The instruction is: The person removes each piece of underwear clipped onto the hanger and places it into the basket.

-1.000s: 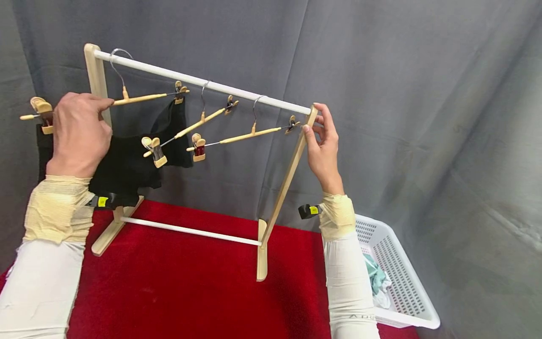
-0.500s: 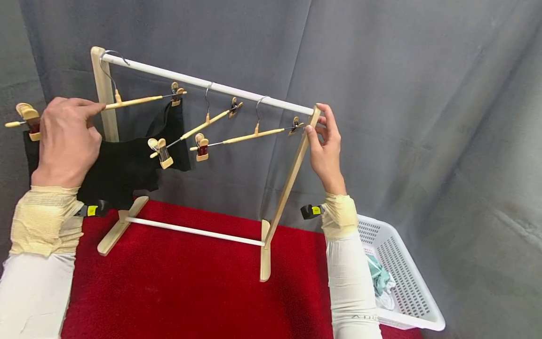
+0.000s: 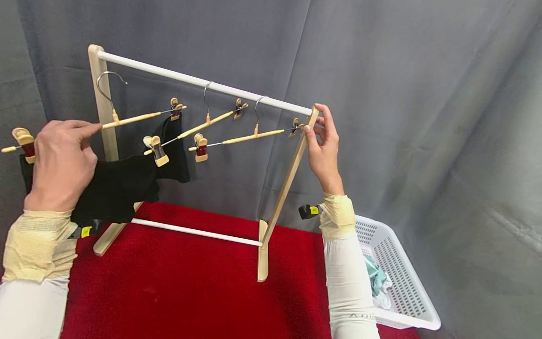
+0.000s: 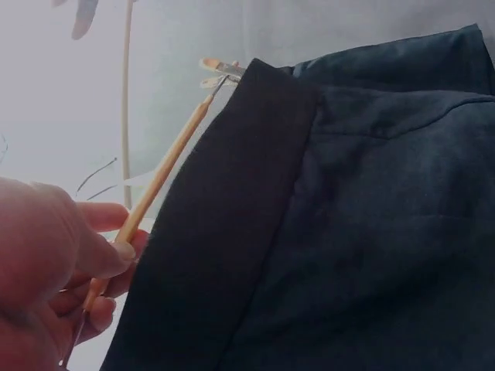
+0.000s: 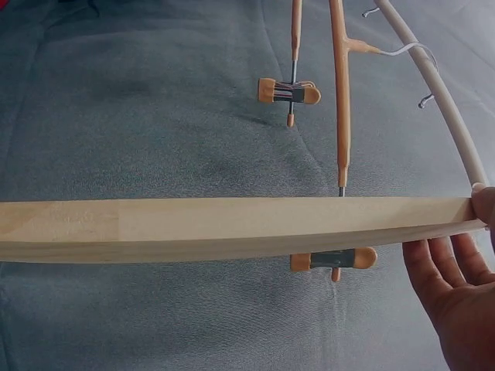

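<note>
My left hand (image 3: 63,162) grips the wooden bar of a trouser hanger (image 3: 139,117) with sliding clips. A black garment (image 3: 123,186) with a wide waistband (image 4: 216,193) is clipped to the hanger and hangs down. The hanger's metal hook (image 3: 99,84) stands below the level of the white rail (image 3: 169,74), by the rack's left post (image 3: 101,106). At the rack's right end, my right hand (image 3: 325,148) holds the top of the wooden post (image 3: 290,176), thumb on one side and fingers on the other.
Two bare clip hangers, one middle (image 3: 192,129) and one right (image 3: 241,139), hang from the rail. The rack stands on a red cloth (image 3: 182,287). A white basket (image 3: 408,278) with a teal-and-white cloth (image 3: 377,278) sits at the right. Grey curtain (image 3: 402,94) hangs behind.
The hanger in my left hand has come off the rail and moved lower and to the left, its hook now below the rail. My right hand has kept its hold on the post.
</note>
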A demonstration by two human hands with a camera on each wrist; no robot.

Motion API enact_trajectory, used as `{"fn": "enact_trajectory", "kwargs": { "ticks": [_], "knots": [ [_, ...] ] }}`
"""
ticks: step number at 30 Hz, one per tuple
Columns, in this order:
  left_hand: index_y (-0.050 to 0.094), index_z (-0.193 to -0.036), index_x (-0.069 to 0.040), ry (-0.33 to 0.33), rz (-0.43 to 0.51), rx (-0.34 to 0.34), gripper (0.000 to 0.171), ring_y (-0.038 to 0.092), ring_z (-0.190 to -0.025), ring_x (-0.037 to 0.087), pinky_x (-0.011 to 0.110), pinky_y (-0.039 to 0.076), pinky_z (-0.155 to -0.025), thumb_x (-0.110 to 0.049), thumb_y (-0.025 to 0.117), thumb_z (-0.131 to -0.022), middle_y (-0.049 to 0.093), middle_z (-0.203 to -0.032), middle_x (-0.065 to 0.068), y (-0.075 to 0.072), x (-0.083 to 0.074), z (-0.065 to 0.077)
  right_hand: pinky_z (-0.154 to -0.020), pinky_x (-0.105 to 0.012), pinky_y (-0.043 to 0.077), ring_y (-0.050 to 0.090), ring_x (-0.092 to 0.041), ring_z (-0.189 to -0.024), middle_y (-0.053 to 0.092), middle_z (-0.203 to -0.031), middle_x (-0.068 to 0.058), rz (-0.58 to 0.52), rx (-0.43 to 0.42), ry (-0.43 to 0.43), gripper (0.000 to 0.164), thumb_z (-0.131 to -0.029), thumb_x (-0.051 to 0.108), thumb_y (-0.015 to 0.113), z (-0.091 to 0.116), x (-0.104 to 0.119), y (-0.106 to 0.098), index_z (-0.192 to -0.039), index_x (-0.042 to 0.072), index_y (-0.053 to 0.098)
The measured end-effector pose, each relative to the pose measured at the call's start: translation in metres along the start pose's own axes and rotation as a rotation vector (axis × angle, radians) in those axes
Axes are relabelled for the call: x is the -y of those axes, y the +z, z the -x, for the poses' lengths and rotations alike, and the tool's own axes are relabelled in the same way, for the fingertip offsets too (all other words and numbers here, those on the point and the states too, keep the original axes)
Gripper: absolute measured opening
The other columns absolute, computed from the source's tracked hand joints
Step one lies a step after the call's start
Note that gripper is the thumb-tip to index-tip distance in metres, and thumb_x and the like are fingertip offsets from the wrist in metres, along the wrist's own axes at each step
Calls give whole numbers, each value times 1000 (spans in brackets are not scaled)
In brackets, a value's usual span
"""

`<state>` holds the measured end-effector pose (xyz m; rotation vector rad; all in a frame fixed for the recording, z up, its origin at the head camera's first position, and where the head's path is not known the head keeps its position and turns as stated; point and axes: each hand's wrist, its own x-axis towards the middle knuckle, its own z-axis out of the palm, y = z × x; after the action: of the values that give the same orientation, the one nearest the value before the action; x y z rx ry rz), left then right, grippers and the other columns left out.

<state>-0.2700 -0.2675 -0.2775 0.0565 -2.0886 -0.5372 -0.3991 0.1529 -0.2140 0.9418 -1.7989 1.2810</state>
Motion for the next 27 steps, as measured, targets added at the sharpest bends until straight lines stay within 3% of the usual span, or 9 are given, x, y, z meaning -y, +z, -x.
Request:
{"fn": "enact_trajectory", "kwargs": {
  "ticks": [4, 11, 17, 21, 24, 27],
  "knots": [
    [62, -107, 7, 5, 11, 28, 32, 45, -95, 45, 57, 34, -87, 8, 43, -82, 59, -100, 31, 4, 6, 13, -74, -32, 46, 59, -23, -89, 50, -108, -24, -11, -6, 4, 45, -89, 5, 53, -1, 0, 0, -132, 6, 42],
    [64, -104, 5, 10, 51, 109, 27, 46, -93, 41, 59, 38, -84, 9, 49, -81, 59, -99, 28, 10, 14, 37, -76, -32, 46, 57, -36, -96, 49, -110, -26, -23, 0, 2, 45, -89, 4, 52, -2, 0, -2, -133, 5, 42],
    [67, -98, 2, 43, 128, 151, 24, 50, -89, 36, 54, 43, -74, 10, 54, -79, 61, -99, 24, 15, 22, 55, -76, -32, 46, 57, -33, -97, 49, -110, -25, -27, -2, 8, 44, -90, 5, 52, 0, 0, -2, -133, 8, 42],
    [69, -97, 0, 75, 148, 162, 25, 52, -83, 31, 27, 45, -65, 10, 57, -77, 63, -97, 22, 17, 25, 66, -77, -31, 46, 57, -33, -96, 49, -109, -23, -30, -6, 6, 44, -89, 4, 52, -1, 1, -3, -133, 8, 43],
    [69, -96, -2, 90, 165, 169, 25, 53, -79, 28, 10, 33, -58, 10, 59, -76, 64, -96, 20, 19, 27, 75, -77, -31, 46, 56, -36, -96, 50, -109, -22, -31, -3, 2, 45, -89, 5, 52, -1, 1, -2, -133, 7, 42],
    [70, -95, -3, 106, 194, 173, 27, 55, -79, 26, 5, 31, -62, 10, 61, -74, 64, -95, 18, 21, 28, 84, -76, -31, 46, 56, -37, -95, 49, -110, -24, -27, -2, 5, 45, -90, 5, 52, 0, 1, -2, -133, 8, 42]
  ]
}}
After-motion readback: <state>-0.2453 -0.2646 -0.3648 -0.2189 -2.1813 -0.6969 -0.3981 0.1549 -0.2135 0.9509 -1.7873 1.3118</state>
